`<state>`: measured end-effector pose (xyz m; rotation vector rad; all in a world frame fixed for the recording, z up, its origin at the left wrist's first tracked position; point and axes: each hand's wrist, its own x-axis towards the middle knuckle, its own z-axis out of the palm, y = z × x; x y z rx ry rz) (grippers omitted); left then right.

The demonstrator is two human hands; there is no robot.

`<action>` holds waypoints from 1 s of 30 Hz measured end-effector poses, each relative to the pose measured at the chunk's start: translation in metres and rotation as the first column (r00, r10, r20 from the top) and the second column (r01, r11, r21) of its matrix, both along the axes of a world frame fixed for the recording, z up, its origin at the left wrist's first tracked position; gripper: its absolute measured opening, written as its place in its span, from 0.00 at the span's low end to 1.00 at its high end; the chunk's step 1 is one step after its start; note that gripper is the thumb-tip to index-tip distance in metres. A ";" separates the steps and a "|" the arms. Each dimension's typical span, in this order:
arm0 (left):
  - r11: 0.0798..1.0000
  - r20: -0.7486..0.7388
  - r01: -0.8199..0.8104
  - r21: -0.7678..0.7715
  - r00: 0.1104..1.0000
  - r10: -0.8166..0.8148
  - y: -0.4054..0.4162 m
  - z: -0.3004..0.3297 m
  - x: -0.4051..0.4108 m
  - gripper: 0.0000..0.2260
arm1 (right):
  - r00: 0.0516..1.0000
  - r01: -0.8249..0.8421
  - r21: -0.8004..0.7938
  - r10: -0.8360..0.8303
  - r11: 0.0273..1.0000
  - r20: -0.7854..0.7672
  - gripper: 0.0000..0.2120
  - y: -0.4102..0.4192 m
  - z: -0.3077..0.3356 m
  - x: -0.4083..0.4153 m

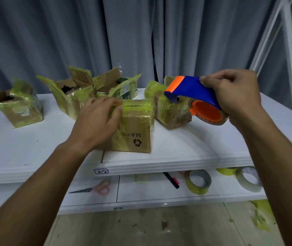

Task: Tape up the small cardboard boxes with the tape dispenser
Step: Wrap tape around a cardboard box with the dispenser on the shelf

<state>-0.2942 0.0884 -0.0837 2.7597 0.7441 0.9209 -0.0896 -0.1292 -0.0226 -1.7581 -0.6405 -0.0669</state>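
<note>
A small cardboard box (136,132) with a recycling mark stands near the front of the white shelf (35,157), its top and sides covered in yellow-green tape. My left hand (97,121) lies on its left top edge, fingers curled over the tape. My right hand (234,96) holds a blue and orange tape dispenser (195,96) in the air to the right of that box, above another taped box (170,109). The dispenser's orange front end points left.
Open taped boxes stand behind at centre (81,93) and far left (15,107). On the lower shelf lie pink scissors (97,189), a marker (172,180), a yellow tape roll (198,181) and a clear tape roll (248,178). Grey curtains hang behind; a white frame (291,68) rises at right.
</note>
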 end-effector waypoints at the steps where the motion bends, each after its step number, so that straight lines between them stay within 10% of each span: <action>1: 1.000 -0.023 -0.020 0.015 1.000 0.020 -0.006 0.002 0.002 0.19 | 1.000 -0.010 0.005 0.010 1.000 -0.014 0.05 0.000 -0.001 0.000; 5: 0.998 0.018 0.055 0.040 0.998 -0.056 -0.043 0.017 0.019 0.19 | 0.998 -0.025 0.019 0.026 1.000 -0.049 0.06 0.000 -0.004 0.003; 17: 0.993 -0.696 0.107 -0.053 0.709 -0.113 -0.049 0.057 0.130 0.28 | 0.983 0.004 0.083 0.012 0.997 -0.183 0.05 -0.016 -0.009 0.022; 24: 0.985 -0.754 0.155 0.077 0.655 -0.044 -0.043 0.043 0.149 0.19 | 0.983 -0.016 0.068 0.028 0.998 -0.181 0.05 -0.019 -0.013 0.032; 30: 0.978 -0.540 0.187 -0.093 0.816 -0.208 -0.046 0.053 0.167 0.22 | 0.969 -0.019 0.111 0.046 0.994 -0.244 0.06 -0.022 -0.015 0.042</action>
